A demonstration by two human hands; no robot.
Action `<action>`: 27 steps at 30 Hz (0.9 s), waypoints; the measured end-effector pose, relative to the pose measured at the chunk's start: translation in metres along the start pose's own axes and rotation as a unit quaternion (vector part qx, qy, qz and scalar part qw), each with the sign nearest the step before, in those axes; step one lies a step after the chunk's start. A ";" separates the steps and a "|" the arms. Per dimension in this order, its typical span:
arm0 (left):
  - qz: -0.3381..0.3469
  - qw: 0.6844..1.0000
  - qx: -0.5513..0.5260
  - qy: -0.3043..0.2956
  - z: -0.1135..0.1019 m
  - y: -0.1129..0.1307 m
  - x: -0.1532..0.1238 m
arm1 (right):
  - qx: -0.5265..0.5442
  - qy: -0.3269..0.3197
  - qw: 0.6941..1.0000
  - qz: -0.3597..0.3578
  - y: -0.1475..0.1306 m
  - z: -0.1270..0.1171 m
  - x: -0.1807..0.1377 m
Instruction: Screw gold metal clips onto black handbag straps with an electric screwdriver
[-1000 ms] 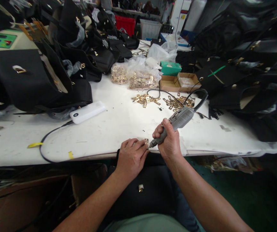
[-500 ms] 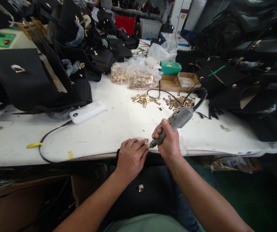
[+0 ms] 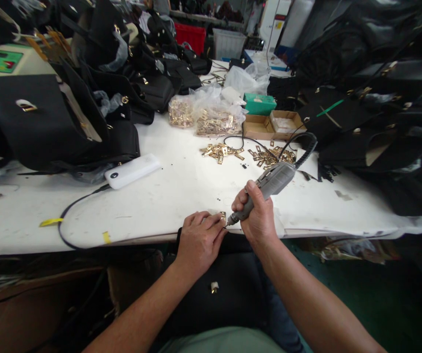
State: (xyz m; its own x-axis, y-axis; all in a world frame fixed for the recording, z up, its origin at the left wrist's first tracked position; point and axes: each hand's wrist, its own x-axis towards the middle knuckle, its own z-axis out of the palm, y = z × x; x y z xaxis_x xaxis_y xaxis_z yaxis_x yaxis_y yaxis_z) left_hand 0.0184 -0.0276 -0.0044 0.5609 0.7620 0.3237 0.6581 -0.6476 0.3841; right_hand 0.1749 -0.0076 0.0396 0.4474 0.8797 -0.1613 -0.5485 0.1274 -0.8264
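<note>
My right hand [image 3: 257,211] is wrapped round a grey electric screwdriver [image 3: 269,189], which tilts down to the left with its cord leaving the upper end. Its tip meets a small gold metal plate [image 3: 223,215] at the table's front edge. Pressed on that plate are the fingers of my left hand [image 3: 202,238], closed over it; part of the plate and whatever lies under the fingers is hidden. A black bag [image 3: 233,279] with a gold clasp [image 3: 214,287] hangs from the table edge over my lap, its upper part beneath my left hand.
Loose gold plates [image 3: 221,151] lie in heaps behind the screwdriver, near plastic bags of hardware [image 3: 218,121] and small cardboard boxes [image 3: 258,127]. A white power bank [image 3: 133,171] with a black cable lies left. Black bags [image 3: 45,117] are piled on both sides.
Almost nothing differs. The screwdriver's rear end and cord have shifted very slightly; both hands stay in place at the gold plate.
</note>
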 end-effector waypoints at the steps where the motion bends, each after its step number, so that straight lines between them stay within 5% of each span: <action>1: 0.000 1.000 0.000 0.001 0.000 0.000 0.000 | -0.002 0.001 1.000 -0.003 0.000 0.000 0.001; 12: 0.011 1.000 0.008 0.012 0.000 0.000 -0.001 | -0.078 0.010 0.993 -0.084 0.003 0.011 0.022; 27: 0.005 1.000 0.006 0.005 0.000 0.001 0.000 | -0.205 -0.018 0.977 -0.055 0.018 0.011 0.018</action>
State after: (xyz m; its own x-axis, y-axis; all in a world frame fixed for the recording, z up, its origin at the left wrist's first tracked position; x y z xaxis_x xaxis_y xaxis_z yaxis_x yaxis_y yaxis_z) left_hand 0.0188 -0.0278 -0.0037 0.5616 0.7560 0.3361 0.6588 -0.6544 0.3711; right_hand 0.1653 0.0158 0.0279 0.4585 0.8874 -0.0469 -0.1666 0.0340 -0.9854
